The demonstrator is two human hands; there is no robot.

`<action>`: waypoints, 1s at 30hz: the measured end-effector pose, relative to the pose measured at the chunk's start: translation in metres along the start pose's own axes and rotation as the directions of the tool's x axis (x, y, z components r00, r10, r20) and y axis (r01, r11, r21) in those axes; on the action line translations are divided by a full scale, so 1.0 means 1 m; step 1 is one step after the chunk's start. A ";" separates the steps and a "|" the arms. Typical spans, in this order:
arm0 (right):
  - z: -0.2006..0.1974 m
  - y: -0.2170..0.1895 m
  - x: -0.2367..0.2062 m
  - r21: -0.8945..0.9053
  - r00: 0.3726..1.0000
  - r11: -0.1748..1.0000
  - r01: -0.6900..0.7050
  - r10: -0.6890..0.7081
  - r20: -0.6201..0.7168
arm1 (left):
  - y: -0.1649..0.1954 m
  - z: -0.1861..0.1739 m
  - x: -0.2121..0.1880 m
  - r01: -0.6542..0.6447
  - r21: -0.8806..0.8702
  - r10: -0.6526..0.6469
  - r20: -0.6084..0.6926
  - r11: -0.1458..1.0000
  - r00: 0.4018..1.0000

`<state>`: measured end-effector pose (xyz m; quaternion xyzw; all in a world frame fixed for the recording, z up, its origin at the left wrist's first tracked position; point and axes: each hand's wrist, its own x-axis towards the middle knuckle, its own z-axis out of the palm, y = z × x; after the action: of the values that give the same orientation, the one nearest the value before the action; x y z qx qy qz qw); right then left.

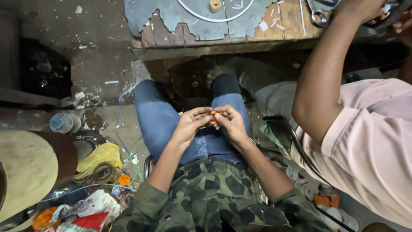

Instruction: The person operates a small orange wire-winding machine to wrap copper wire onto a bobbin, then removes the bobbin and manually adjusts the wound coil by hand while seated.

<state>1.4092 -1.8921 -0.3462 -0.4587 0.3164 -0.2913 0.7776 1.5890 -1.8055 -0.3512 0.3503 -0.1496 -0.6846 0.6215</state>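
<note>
Both hands meet over the lap: the left hand and right hand are curled in, fingertips pinched on a small orange piece held between them above the blue jeans. Neither hand is open; each has thumb and forefinger closed on the piece, the other fingers tucked loosely behind. What sort of part it is cannot be told at this size, and a second orange fleck just under it may belong to the same thing.

The work looks to be in mid-handling: the piece is off any surface and being fingered at knee height, with nothing finished set down near the hands that can be made out. How much is left cannot be judged from here.

The person sits in a camouflage jacket, sleeves pushed up, facing a worn wooden bench with peeling grey covering. On it lie a white ring and a small wooden block.

To the right, a co-worker in a pale pink shirt stretches an arm up to the bench, where scissors lie by that hand. A black cable runs down beside the co-worker.

On the floor at left sit a yellow bag, a roll of tape, a small orange cap and a round tan board amid scraps and wire offcuts.
</note>
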 end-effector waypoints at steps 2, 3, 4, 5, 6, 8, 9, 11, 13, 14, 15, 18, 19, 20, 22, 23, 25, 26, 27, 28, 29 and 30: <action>0.000 0.001 0.001 0.000 1.000 1.000 0.000 0.000 0.004 | -0.001 0.000 0.002 -0.003 -0.033 0.003 0.021 0.999 1.000; 0.000 0.001 0.002 0.002 1.000 1.000 0.003 -0.003 0.012 | -0.001 -0.001 0.002 -0.010 -0.019 0.010 0.018 1.000 1.000; 0.001 0.000 0.003 0.005 1.000 1.000 0.006 -0.006 0.017 | 0.000 -0.001 0.003 -0.015 -0.005 0.015 0.016 1.000 1.000; 0.001 -0.001 0.003 0.008 1.000 1.000 0.009 -0.009 0.022 | 0.000 -0.001 0.002 -0.019 0.009 0.019 0.015 1.000 1.000; 0.002 -0.002 0.003 0.005 1.000 1.000 0.003 -0.003 0.020 | 0.000 0.000 0.002 -0.013 0.002 0.013 -0.004 1.000 1.000; 0.002 -0.004 0.002 0.004 1.000 1.000 -0.005 0.005 0.002 | 0.000 0.001 0.001 0.013 -0.008 -0.013 -0.034 1.000 0.999; 0.002 -0.005 0.002 -0.030 1.000 1.000 -0.009 0.009 -0.004 | 0.000 0.002 0.001 0.003 -0.005 -0.003 -0.052 1.000 0.999; 0.001 -0.005 0.001 -0.098 0.999 0.995 -0.013 0.010 -0.033 | -0.001 0.004 0.002 -0.004 0.004 0.005 -0.072 1.000 0.997; -0.002 -0.004 0.000 -0.079 1.000 0.997 -0.001 0.000 -0.012 | -0.002 0.008 0.003 -0.014 0.016 0.016 -0.078 1.000 0.997; -0.003 -0.003 0.000 -0.069 1.000 0.998 0.006 -0.006 -0.006 | -0.003 0.010 0.004 -0.015 0.022 0.017 -0.078 1.000 0.997; -0.005 -0.002 0.001 -0.053 1.000 0.998 0.014 -0.015 -0.007 | -0.003 0.012 0.005 0.010 0.011 -0.009 -0.089 1.000 0.996; -0.009 0.004 0.002 -0.033 0.999 0.999 0.042 -0.042 0.005 | -0.005 0.014 0.005 0.019 -0.007 -0.020 -0.115 1.000 0.993; -0.010 0.006 0.002 -0.040 0.999 0.998 0.050 -0.050 0.003 | -0.006 0.014 0.005 -0.007 -0.002 0.007 -0.109 1.000 0.994; -0.010 0.007 0.002 -0.048 0.998 0.997 0.055 -0.055 0.004 | -0.007 0.013 0.004 -0.035 0.002 0.035 -0.107 0.999 0.994; -0.010 0.009 0.001 -0.057 0.998 0.996 0.068 -0.067 0.009 | -0.008 0.009 0.003 -0.026 0.044 0.031 -0.114 0.999 0.993; -0.009 0.009 0.001 -0.062 0.997 0.995 0.073 -0.072 0.012 | -0.010 0.008 0.003 -0.021 0.065 0.029 -0.118 0.998 0.993; -0.008 0.007 0.000 -0.047 0.997 0.996 0.078 -0.077 0.030 | -0.012 0.005 0.002 -0.041 0.085 0.052 -0.131 0.996 0.990; -0.008 0.005 -0.001 -0.038 0.996 0.996 0.081 -0.080 0.039 | -0.013 0.004 0.002 -0.051 0.096 0.064 -0.137 0.994 0.988; -0.007 0.003 -0.001 -0.043 0.997 0.997 0.069 -0.067 0.037 | -0.014 0.004 0.002 -0.051 0.089 0.063 -0.143 0.995 0.988; -0.006 0.002 -0.002 -0.046 0.998 0.997 0.055 -0.053 0.035 | -0.014 0.004 0.002 -0.051 0.082 0.063 -0.150 0.995 0.987; -0.006 0.000 -0.003 -0.050 0.999 0.998 0.040 -0.039 0.035 | -0.015 0.004 0.003 -0.052 0.075 0.063 -0.158 0.996 0.985; -0.005 -0.001 -0.005 -0.062 0.999 0.997 0.041 -0.039 0.028 | -0.015 0.005 0.003 -0.055 0.094 0.069 -0.160 0.994 0.985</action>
<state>1.4023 -1.8918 -0.3459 -0.4929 0.3056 -0.2906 0.7610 1.5745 -1.8065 -0.3580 0.4279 -0.1396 -0.6265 0.6363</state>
